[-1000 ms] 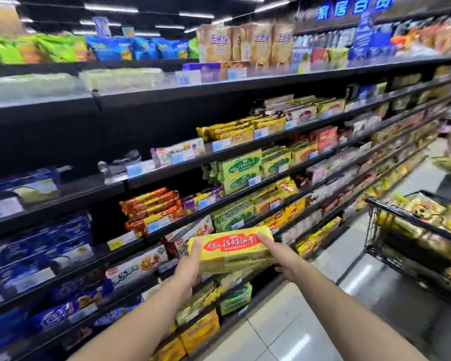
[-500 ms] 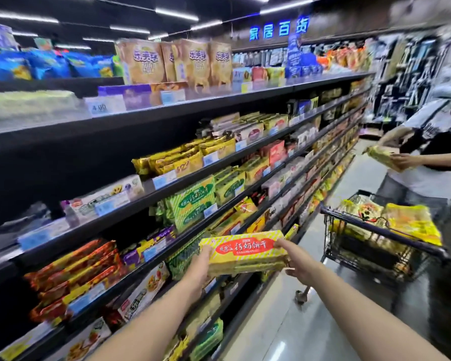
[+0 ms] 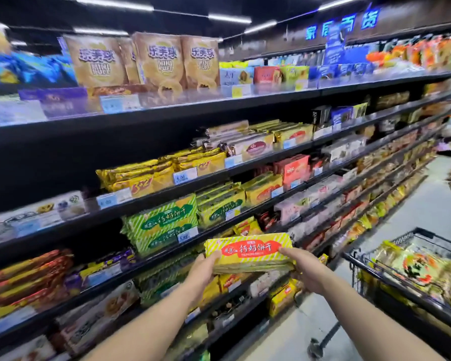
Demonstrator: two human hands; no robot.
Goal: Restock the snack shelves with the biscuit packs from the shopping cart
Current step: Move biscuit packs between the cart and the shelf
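Gripping the yellow biscuit pack (image 3: 249,252) by its ends, left hand (image 3: 202,269) and right hand (image 3: 303,265) hide both edges; shopping cart (image 3: 401,280) is cropped, blurred.

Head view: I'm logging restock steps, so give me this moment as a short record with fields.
held item: yellow-striped biscuit pack with red label
grip: left hand at its left end, right hand at its right end
pack position: in front of the shelves, not on one
similar stock: green-striped biscuit packs on the shelf up and left
shopping cart: lower right, more packs inside
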